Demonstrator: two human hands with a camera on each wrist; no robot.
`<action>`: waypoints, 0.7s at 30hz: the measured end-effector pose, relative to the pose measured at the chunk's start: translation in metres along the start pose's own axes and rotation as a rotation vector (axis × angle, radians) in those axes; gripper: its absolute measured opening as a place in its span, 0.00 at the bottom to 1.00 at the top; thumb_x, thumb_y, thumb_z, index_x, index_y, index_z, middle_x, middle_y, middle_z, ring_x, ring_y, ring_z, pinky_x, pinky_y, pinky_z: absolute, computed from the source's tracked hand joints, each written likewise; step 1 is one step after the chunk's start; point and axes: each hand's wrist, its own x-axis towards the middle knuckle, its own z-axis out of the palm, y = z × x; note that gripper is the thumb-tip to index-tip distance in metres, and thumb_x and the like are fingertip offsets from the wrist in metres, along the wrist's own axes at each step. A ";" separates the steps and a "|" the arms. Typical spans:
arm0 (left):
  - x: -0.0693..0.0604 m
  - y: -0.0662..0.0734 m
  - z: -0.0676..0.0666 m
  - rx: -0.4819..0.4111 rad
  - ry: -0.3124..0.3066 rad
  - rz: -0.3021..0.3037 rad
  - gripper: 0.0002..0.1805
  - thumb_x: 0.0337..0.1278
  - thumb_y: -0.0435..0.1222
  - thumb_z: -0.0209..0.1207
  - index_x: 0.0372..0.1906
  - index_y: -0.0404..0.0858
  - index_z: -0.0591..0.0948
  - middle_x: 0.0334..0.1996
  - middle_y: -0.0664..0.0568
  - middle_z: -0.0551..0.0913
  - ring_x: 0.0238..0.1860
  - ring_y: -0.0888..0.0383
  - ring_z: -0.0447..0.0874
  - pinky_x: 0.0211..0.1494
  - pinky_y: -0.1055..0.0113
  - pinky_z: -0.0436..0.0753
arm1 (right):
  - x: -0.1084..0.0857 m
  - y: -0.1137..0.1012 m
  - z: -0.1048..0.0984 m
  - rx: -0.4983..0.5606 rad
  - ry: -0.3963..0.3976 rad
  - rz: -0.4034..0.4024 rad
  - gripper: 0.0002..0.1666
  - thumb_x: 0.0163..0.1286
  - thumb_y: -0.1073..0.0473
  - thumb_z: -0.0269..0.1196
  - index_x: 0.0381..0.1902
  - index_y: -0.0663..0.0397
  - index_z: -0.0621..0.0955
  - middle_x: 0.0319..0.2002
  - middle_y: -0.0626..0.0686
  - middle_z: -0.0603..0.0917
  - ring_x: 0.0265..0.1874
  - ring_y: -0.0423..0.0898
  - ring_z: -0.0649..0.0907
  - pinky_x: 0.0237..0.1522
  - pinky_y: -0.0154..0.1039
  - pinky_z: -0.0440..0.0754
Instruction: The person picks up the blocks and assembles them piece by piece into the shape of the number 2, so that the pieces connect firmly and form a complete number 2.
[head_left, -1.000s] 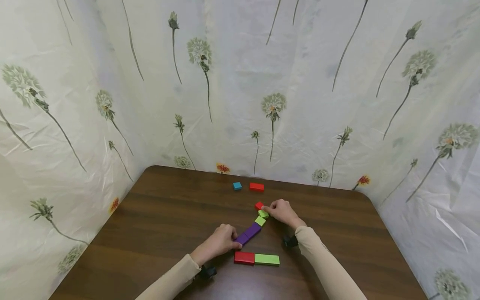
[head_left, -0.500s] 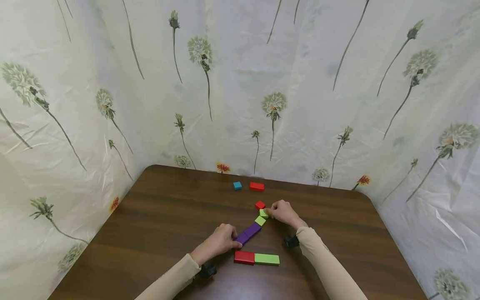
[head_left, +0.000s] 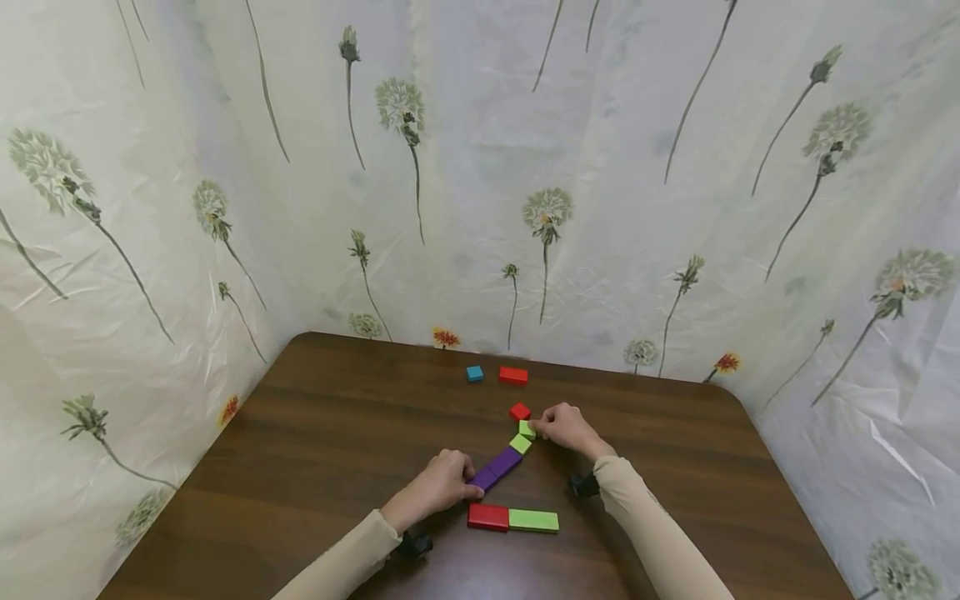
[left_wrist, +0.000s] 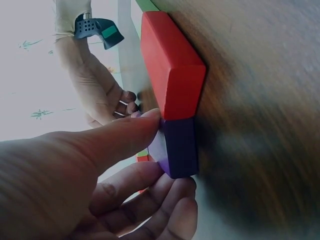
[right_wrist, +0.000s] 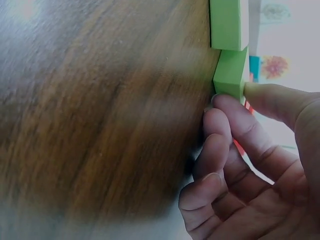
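Note:
My left hand [head_left: 433,483] holds the near purple block [left_wrist: 181,147] between thumb and fingers. A second purple block [head_left: 506,459] continues the slanting row, then a green block [head_left: 521,443]. At the row's far end, the thumb and index finger of my right hand [head_left: 568,429] pinch another green block [right_wrist: 232,75]. That block sits at a slight angle to its green neighbour and touches it. Just beyond it lies a small red block [head_left: 520,412]. In the left wrist view, a larger red block [left_wrist: 172,65] appears close to the held purple one.
A red block [head_left: 488,517] and a long green block [head_left: 533,521] lie end to end nearer me. Toward the far edge of the brown wooden table [head_left: 337,417] are a blue block [head_left: 475,373] and a red block [head_left: 513,376]. A flowered curtain [head_left: 465,208] hangs behind.
The green block at my right fingertips has turned and now sits against its green neighbour. The small red block beyond shows more fully. My left hand has stayed put.

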 end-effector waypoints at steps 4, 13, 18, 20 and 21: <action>-0.001 0.000 0.000 0.004 -0.001 -0.001 0.12 0.47 0.40 0.72 0.27 0.37 0.82 0.21 0.57 0.76 0.20 0.65 0.66 0.24 0.73 0.67 | -0.001 0.000 0.000 0.011 0.020 0.004 0.17 0.65 0.48 0.64 0.23 0.54 0.82 0.20 0.48 0.78 0.20 0.42 0.72 0.26 0.36 0.69; -0.001 0.001 0.000 0.009 0.002 0.005 0.12 0.47 0.40 0.72 0.26 0.36 0.82 0.20 0.57 0.76 0.20 0.65 0.66 0.24 0.73 0.66 | 0.000 0.001 0.000 0.043 0.020 -0.042 0.11 0.64 0.53 0.66 0.38 0.53 0.86 0.31 0.48 0.85 0.27 0.42 0.78 0.31 0.37 0.76; 0.000 0.001 0.000 0.007 -0.002 0.003 0.12 0.46 0.40 0.72 0.26 0.37 0.82 0.21 0.57 0.76 0.21 0.65 0.66 0.24 0.73 0.66 | 0.001 0.003 -0.001 0.046 0.014 -0.035 0.09 0.64 0.53 0.66 0.37 0.52 0.86 0.29 0.47 0.84 0.26 0.42 0.78 0.30 0.37 0.75; 0.000 0.001 0.000 0.007 -0.006 0.001 0.12 0.47 0.40 0.72 0.26 0.37 0.82 0.20 0.57 0.76 0.20 0.65 0.66 0.24 0.73 0.66 | 0.001 0.003 -0.001 0.043 0.011 -0.034 0.09 0.64 0.53 0.66 0.37 0.52 0.86 0.29 0.47 0.84 0.26 0.41 0.78 0.29 0.37 0.75; 0.000 0.001 0.000 0.007 -0.006 0.001 0.12 0.47 0.39 0.72 0.26 0.37 0.82 0.20 0.57 0.76 0.20 0.65 0.66 0.24 0.73 0.66 | 0.001 0.003 -0.001 0.043 0.011 -0.036 0.09 0.65 0.53 0.66 0.37 0.52 0.86 0.29 0.47 0.84 0.26 0.41 0.78 0.30 0.36 0.75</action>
